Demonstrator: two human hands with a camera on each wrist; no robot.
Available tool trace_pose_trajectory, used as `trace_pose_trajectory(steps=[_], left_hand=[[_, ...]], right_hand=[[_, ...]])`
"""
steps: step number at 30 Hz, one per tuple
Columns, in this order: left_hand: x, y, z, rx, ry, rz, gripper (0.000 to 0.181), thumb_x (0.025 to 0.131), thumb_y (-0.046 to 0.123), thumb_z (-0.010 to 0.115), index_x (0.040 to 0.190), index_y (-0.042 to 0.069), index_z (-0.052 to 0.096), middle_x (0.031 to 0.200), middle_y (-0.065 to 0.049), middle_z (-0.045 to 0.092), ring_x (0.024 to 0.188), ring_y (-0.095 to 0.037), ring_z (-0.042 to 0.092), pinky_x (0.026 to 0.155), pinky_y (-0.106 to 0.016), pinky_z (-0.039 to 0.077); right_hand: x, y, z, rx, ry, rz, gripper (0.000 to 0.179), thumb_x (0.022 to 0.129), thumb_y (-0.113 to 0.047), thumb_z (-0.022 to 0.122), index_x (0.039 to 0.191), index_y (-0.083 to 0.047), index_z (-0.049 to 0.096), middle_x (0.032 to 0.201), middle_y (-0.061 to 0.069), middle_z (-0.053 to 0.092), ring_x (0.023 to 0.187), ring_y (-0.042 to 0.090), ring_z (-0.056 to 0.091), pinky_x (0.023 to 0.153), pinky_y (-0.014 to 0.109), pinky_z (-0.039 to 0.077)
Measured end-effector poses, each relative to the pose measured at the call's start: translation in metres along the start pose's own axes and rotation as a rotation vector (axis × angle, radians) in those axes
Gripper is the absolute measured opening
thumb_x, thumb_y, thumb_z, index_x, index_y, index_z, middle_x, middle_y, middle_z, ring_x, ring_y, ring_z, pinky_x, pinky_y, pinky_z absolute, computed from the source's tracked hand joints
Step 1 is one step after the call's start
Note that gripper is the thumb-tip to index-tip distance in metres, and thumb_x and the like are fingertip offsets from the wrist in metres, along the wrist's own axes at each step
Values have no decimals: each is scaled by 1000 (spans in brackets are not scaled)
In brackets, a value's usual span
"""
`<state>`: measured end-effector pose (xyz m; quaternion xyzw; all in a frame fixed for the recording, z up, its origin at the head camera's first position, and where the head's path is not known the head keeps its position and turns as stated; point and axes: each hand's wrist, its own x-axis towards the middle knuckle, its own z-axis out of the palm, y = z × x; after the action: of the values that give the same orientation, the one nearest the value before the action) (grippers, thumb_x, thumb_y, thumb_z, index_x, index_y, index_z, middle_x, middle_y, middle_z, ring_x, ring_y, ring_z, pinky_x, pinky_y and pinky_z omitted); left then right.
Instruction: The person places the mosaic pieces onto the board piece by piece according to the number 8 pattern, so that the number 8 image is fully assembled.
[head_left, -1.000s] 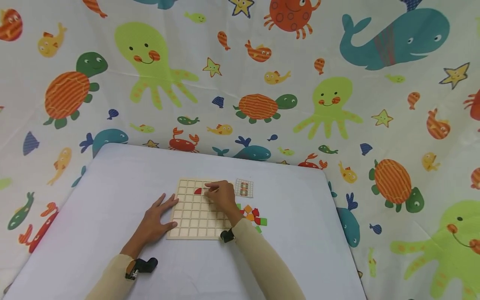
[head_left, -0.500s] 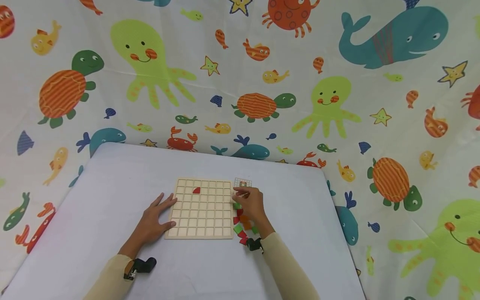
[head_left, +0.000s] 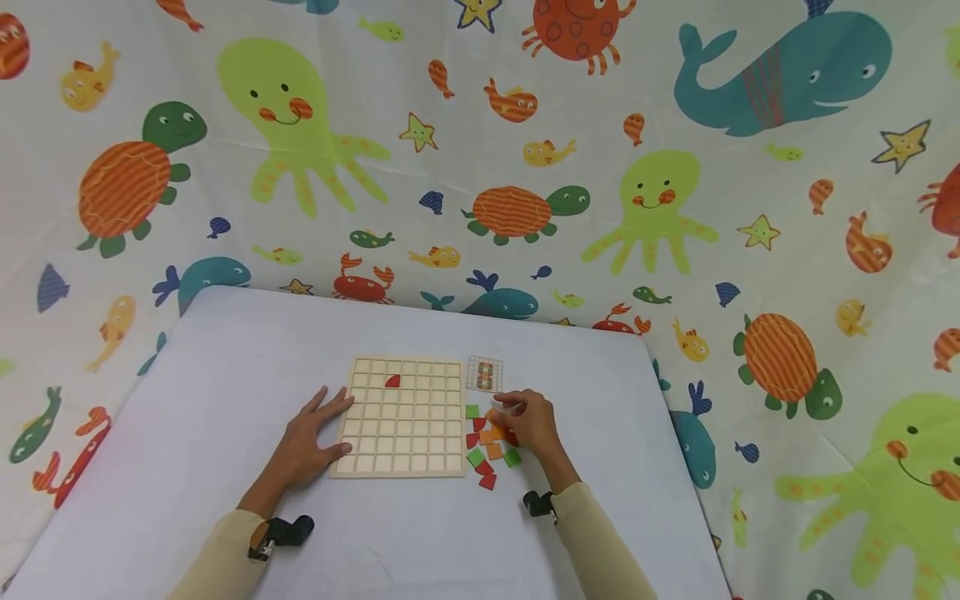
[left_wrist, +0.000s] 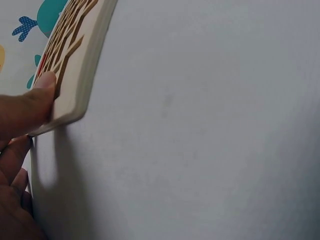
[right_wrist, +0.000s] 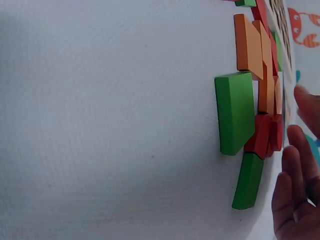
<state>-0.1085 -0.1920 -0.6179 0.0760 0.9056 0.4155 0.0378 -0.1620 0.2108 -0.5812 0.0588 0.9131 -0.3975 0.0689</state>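
A pale wooden grid board (head_left: pixel 408 429) lies on the white table, with one red quarter-round piece (head_left: pixel 393 382) in a cell of an upper row. My left hand (head_left: pixel 303 442) rests at the board's left edge, fingers spread; in the left wrist view its thumb (left_wrist: pixel 42 92) lies on the rim near a corner. My right hand (head_left: pixel 534 423) hovers over the far side of a loose group of pieces, partly hiding them. Its thumb and fingers are apart in the right wrist view, and no held piece shows. Among the pieces are green squares (right_wrist: pixel 237 114), orange squares (right_wrist: pixel 248 46) and red pieces (head_left: pixel 487 482).
A small printed grid card (head_left: pixel 485 374) with a coloured pattern lies right of the board's top corner, beyond the pieces. Behind the white table (head_left: pixel 262 333) hangs a cloth (head_left: pixel 450 108) printed with sea animals. Each wrist wears a black camera.
My right hand has moved from over the board, past the printed card, to the loose pieces on the right. The left hand keeps its place, and the red piece still lies in its cell.
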Motion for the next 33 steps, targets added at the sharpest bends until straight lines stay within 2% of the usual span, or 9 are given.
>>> trace_pose_trajectory(steps=[8, 15, 21, 26, 30, 33], left_hand=[[1, -2, -1, 9, -10, -6, 84, 84, 15, 88, 159, 11, 49, 171, -18, 36, 162, -52, 17, 121, -80, 21], [0, 0, 0, 9, -15, -20, 83, 84, 15, 88, 159, 12, 50, 171, -18, 36, 161, -53, 19, 121, -80, 21], [-1, 1, -1, 2, -13, -16, 84, 84, 15, 88, 159, 11, 50, 171, -18, 36, 162, -52, 18, 122, -80, 21], [-1, 2, -1, 8, -15, -16, 84, 84, 16, 88, 159, 11, 49, 171, -18, 36, 162, -52, 18, 122, -79, 21], [-1, 1, 0, 11, -20, -11, 85, 85, 17, 88, 159, 10, 49, 171, -18, 36, 162, -52, 18, 122, -80, 22], [0, 1, -1, 15, -20, -14, 85, 85, 17, 88, 160, 10, 48, 171, -18, 36, 162, -52, 18, 122, -80, 22]], right_hand=[[5, 3, 2, -67, -107, -58, 18, 92, -18, 84, 110, -20, 83, 100, 2, 69, 89, 18, 60, 78, 27, 55], [8, 1, 0, -98, -146, -56, 19, 92, -18, 85, 110, -18, 80, 92, 1, 65, 84, 18, 56, 76, 29, 49], [10, 1, -3, -96, -152, -38, 19, 90, -19, 86, 102, -17, 72, 91, 2, 65, 86, 19, 59, 79, 30, 51], [10, 7, -6, -40, -150, -51, 16, 91, -19, 85, 99, -17, 71, 89, 1, 67, 84, 19, 61, 78, 28, 55], [11, 7, -8, 59, -132, -55, 11, 94, -17, 82, 99, -17, 73, 90, 1, 70, 81, 19, 61, 74, 24, 56], [12, -1, -8, 141, -114, -54, 9, 95, -16, 81, 101, -17, 75, 92, 3, 72, 81, 21, 61, 70, 23, 55]])
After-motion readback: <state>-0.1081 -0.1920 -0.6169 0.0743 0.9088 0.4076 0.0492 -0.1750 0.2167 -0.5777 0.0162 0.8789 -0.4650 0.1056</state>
